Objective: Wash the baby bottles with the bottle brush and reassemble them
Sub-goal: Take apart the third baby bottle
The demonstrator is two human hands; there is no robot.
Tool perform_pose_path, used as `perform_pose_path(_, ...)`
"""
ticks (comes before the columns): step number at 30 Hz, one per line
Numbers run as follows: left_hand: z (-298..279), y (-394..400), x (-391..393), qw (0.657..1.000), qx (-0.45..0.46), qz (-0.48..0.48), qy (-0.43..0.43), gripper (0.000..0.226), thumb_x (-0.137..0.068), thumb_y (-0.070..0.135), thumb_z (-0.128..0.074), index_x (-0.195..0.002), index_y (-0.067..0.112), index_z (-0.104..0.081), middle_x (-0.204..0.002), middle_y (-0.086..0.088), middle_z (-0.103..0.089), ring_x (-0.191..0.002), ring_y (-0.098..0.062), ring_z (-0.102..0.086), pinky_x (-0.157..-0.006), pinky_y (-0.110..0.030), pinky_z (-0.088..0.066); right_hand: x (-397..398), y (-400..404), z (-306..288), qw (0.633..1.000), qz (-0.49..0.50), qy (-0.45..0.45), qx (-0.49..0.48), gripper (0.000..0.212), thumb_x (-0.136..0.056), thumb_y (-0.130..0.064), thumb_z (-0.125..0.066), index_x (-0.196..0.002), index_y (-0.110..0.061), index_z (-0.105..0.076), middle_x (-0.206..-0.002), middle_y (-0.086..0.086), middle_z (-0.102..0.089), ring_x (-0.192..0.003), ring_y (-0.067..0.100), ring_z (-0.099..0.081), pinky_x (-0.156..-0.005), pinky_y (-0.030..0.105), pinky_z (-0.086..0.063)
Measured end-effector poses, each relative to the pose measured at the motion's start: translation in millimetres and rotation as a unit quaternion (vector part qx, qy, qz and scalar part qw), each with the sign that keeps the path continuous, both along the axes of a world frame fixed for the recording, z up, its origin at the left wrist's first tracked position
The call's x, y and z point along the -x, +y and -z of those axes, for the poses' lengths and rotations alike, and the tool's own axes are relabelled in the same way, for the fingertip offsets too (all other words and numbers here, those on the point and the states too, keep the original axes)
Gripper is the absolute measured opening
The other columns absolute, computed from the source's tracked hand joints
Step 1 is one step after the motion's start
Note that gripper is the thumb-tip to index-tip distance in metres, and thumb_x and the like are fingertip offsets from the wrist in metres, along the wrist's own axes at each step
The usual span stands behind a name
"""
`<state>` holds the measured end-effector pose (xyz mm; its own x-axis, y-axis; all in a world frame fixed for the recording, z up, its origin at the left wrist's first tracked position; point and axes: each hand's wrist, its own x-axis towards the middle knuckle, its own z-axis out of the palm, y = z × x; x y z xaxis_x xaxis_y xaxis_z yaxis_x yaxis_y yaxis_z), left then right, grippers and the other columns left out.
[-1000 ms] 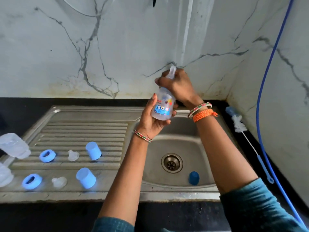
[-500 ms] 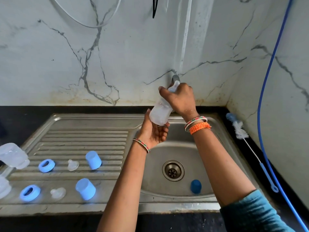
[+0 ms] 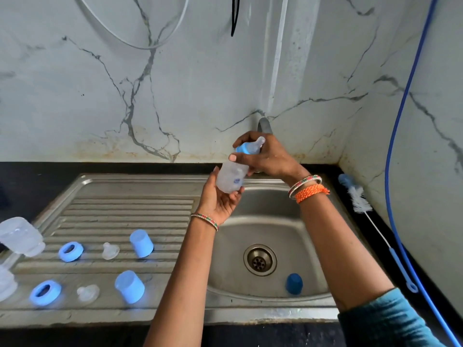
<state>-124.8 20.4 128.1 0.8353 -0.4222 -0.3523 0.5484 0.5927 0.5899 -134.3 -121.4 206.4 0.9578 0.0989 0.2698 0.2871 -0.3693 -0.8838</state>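
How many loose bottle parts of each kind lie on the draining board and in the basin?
Light blue caps: 2
Blue screw rings: 2
Clear teats: 2
Dark blue cap, in the basin: 1
Total: 7

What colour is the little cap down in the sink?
Dark blue. The cap sits near the drain, clearest in the head view.

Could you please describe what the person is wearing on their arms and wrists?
Both forearms are bare, with teal fabric sleeves ending near the elbows. The left hand has one thin multicoloured beaded bangle at the wrist. The right hand has a similar beaded bangle beside a wider orange braided thread band.
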Motion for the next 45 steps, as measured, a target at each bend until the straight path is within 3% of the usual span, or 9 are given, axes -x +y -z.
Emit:
perform_pose_path(3,6,-2,-6,0.999,0.003,-0.022,0.041,0.048,-0.094,0.047,-0.039,-0.085,0.001,-0.050,-0.063,-0.014,-0.050,-0.036,-0.011,-0.046,-0.032,-0.012,-0.037,3,-4,-2,0.999,-0.023,-0.008,-0.042,0.025,-0.077,0.007,-0.072,-0.097,-0.001,-0.059,-0.103,0.013,-0.066,-0.093,0.013,-0.066,-0.076,0.031,-0.058)
perform_pose_path(8,22,-2,-10,0.993,-0.107,0.019,0.032,0.051,-0.094,0.051,-0.040,-0.088,0.003,-0.056,-0.062,-0.014,-0.059,-0.042,-0.014,-0.054,-0.035,-0.013,-0.040,3,-6,13,0.982,0.029,-0.005,0.185,0.033,-0.077,-0.007,-0.072,-0.108,-0.018,-0.069,-0.105,0.000,-0.067,-0.097,0.009,-0.061,-0.074,0.002,-0.044)
perform_pose_path(11,37,6,-7,0.966,-0.238,0.105,0.002,0.046,-0.092,0.054,-0.046,-0.112,0.013,-0.054,-0.101,-0.015,-0.061,-0.084,-0.027,-0.063,-0.063,-0.031,-0.056,2,0,31,0.969,0.057,-0.010,0.239,0.015,-0.077,-0.011,-0.071,-0.091,-0.014,-0.072,-0.087,0.002,-0.069,-0.079,0.014,-0.060,-0.063,0.004,-0.041)
perform_pose_path(16,65,27,-18,0.888,-0.459,0.024,-0.035,0.043,-0.096,0.036,-0.047,-0.133,0.015,-0.047,-0.128,-0.005,-0.050,-0.114,-0.024,-0.047,-0.084,-0.033,-0.039,5,19,115,0.937,-0.006,0.076,0.341,0.014,-0.074,-0.011,-0.073,-0.088,-0.011,-0.074,-0.092,0.009,-0.071,-0.088,0.022,-0.063,-0.071,0.017,-0.037)
perform_pose_path(22,78,45,-22,0.913,-0.406,0.036,0.024,0.040,-0.097,0.022,-0.046,-0.134,0.007,-0.046,-0.137,-0.015,-0.046,-0.105,-0.026,-0.049,-0.090,-0.036,-0.043,35,43,216,0.897,-0.092,0.176,0.395,0.018,-0.074,-0.008,-0.070,-0.092,-0.007,-0.074,-0.099,0.012,-0.072,-0.096,0.027,-0.063,-0.085,0.023,-0.041)
perform_pose_path(28,81,45,-17,0.918,-0.391,0.068,0.021,0.036,-0.099,0.022,-0.038,-0.130,0.007,-0.050,-0.135,-0.013,-0.051,-0.122,-0.028,-0.050,-0.094,-0.037,-0.043,45,37,240,0.888,-0.101,0.205,0.400,0.018,-0.078,-0.011,-0.070,-0.096,-0.010,-0.071,-0.104,0.009,-0.069,-0.098,0.025,-0.062,-0.077,0.022,-0.039)
perform_pose_path(36,80,35,-13,0.922,-0.377,0.094,0.000,0.031,-0.100,0.022,-0.037,-0.120,0.010,-0.056,-0.088,-0.003,-0.060,-0.097,-0.022,-0.059,-0.084,-0.036,-0.046,47,25,238,0.875,-0.123,0.229,0.408,0.023,-0.078,-0.013,-0.073,-0.101,-0.012,-0.072,-0.105,0.010,-0.070,-0.099,0.024,-0.063,-0.076,0.023,-0.041)
perform_pose_path(40,74,33,-8,0.919,-0.378,0.110,-0.013,0.031,-0.100,0.022,-0.039,-0.123,0.010,-0.055,-0.111,-0.007,-0.060,-0.111,-0.025,-0.057,-0.087,-0.036,-0.045,43,23,231,0.885,-0.111,0.219,0.395,0.019,-0.076,-0.014,-0.074,-0.095,-0.013,-0.073,-0.103,0.007,-0.070,-0.096,0.022,-0.062,-0.075,0.021,-0.040)
perform_pose_path(45,63,28,-4,0.894,-0.403,0.185,-0.067,0.012,-0.098,0.022,-0.049,-0.086,0.021,-0.052,-0.095,-0.004,-0.062,-0.079,-0.016,-0.058,-0.073,-0.031,-0.046,14,14,185,0.957,0.032,0.190,0.217,0.006,-0.077,-0.007,-0.070,-0.077,-0.013,-0.069,-0.075,0.007,-0.069,-0.068,0.023,-0.066,-0.059,0.019,-0.043)
